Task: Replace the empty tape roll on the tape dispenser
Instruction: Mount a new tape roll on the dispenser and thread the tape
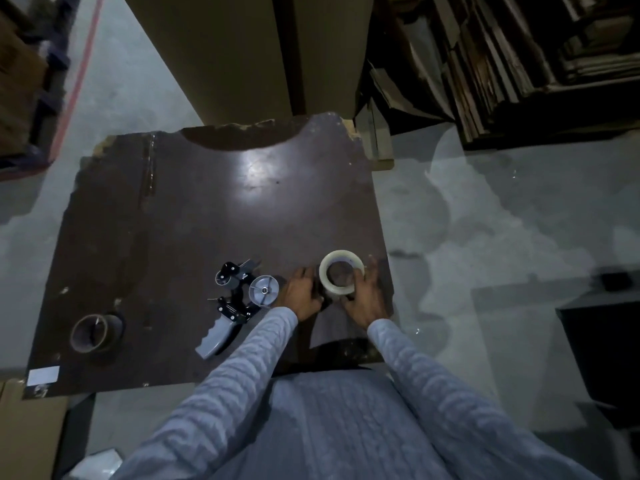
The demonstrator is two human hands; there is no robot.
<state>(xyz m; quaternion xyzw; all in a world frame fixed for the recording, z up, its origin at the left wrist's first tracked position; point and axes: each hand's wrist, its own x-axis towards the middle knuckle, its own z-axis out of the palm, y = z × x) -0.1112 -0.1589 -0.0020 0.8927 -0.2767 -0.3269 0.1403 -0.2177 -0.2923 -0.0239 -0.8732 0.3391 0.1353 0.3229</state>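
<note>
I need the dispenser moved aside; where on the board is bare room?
Widest bare patch: the far half of the board, beyond the tape dispenser and the clear tape roll. A smaller one lies between the dispenser and the empty brown core. The near right corner is crowded by both hands.

Bare hands, left hand (300, 293) and right hand (364, 296), emerging from long pale grey-blue cable-knit sleeves (221, 382) that match the ribbed knit garment (332, 427) covering the torso.
</note>
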